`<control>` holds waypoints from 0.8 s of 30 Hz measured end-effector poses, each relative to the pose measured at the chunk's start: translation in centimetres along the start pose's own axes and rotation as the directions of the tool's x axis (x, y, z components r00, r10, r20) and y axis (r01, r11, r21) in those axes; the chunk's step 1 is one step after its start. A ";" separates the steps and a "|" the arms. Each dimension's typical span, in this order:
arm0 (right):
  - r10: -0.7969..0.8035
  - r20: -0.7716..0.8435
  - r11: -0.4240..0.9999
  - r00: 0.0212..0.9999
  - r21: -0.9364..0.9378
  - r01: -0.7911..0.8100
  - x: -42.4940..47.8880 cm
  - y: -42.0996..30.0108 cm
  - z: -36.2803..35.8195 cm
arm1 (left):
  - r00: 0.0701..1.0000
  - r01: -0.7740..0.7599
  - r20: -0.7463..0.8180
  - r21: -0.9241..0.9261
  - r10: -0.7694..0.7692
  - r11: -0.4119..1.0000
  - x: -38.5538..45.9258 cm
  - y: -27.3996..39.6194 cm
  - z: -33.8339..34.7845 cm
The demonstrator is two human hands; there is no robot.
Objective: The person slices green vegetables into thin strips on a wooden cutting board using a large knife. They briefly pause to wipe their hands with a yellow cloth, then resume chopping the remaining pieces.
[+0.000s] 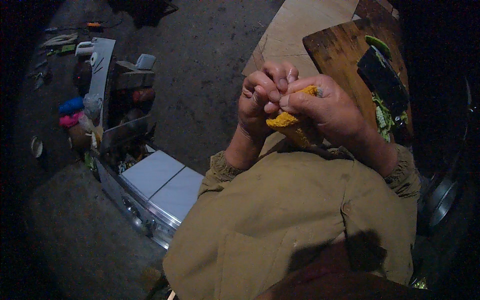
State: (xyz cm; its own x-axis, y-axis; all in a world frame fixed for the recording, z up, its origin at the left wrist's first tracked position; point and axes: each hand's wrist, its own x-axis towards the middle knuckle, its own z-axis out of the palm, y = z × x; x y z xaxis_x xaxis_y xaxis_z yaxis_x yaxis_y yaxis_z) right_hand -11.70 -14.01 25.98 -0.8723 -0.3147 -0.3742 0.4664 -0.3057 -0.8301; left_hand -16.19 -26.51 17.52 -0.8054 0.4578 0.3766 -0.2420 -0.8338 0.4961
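Observation:
In front of my chest, my right hand (326,101) grips a yellow cloth (282,120), which shows above and below its thumb. My left hand (258,95) meets it with fingers curled in, wet and touching the right hand's fingertips. Whether the left fingers also pinch the cloth is hidden between the hands. Beyond my right hand lies a wooden cutting board (333,45). A dark, broad-bladed cleaver (384,80) rests on it, with scraps stuck to its blade. Chopped greens (383,116) lie beside the blade, and a green vegetable piece (378,47) sits at its far end.
A pale board surface (296,32) lies under the cutting board. To my left stands a low cabinet with a white tiled top (161,176) and a box section holding a small white container (145,62). Blue (71,105) and pink (70,119) items sit beside it. A metal basin (442,202) is at right.

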 end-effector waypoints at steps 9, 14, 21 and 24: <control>-0.023 -0.060 0.997 0.998 0.079 0.027 1.2 0.1 -0.4 | 0.995 0.078 -0.046 -0.199 -0.089 0.977 0.7 -1.0 -2.0; -0.050 -0.329 0.931 0.943 0.327 0.163 2.2 -0.1 -2.5 | 0.903 0.427 -0.043 -0.007 -0.427 0.904 2.7 1.3 -3.7; -0.194 -0.474 0.980 0.859 -0.059 0.189 -0.2 1.7 -4.7 | 0.734 0.648 -0.177 0.472 -0.656 0.598 7.3 3.0 -4.9; -0.287 -0.546 0.948 0.787 -0.283 0.149 -1.1 3.9 -4.2 | 0.627 0.609 -0.068 0.664 -0.776 0.434 9.5 3.1 -4.2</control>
State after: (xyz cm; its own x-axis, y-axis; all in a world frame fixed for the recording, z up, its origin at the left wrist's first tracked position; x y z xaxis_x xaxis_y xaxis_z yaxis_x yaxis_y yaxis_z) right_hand -9.53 -11.08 21.41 -0.9004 0.3311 -0.2824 0.2705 -0.0823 -0.9592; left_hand -26.88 -26.01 19.35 -0.3544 0.9131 -0.2017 -0.2361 0.1214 0.9641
